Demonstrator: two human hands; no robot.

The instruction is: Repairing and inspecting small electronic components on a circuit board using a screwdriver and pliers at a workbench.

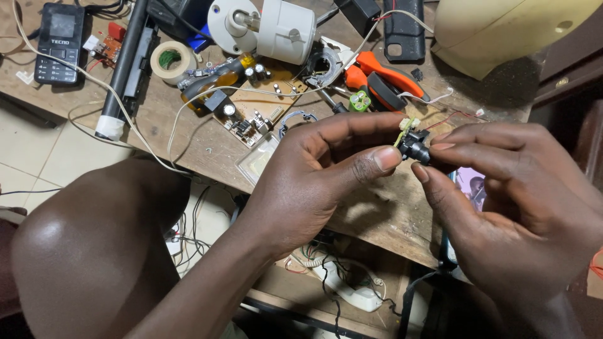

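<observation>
The wooden workbench (188,147) was crowded, and the job looked to be mid-way: a white camera housing (279,28) lay opened at the far side, a brown circuit board (260,103) sat bare beside it, and orange-handled pliers (383,75) rested to the right. The small black lens module (414,147), on its little pale board, was already out and held above the near edge of the bench, between both hands; nothing showed it refitted anywhere. The left hand (314,182) came in from the near left, thumb and forefinger pressed on the module's left side. The right hand (521,207) reached from the right, its fingertips (440,145) pinching the black barrel, the other fingers curled loosely.
</observation>
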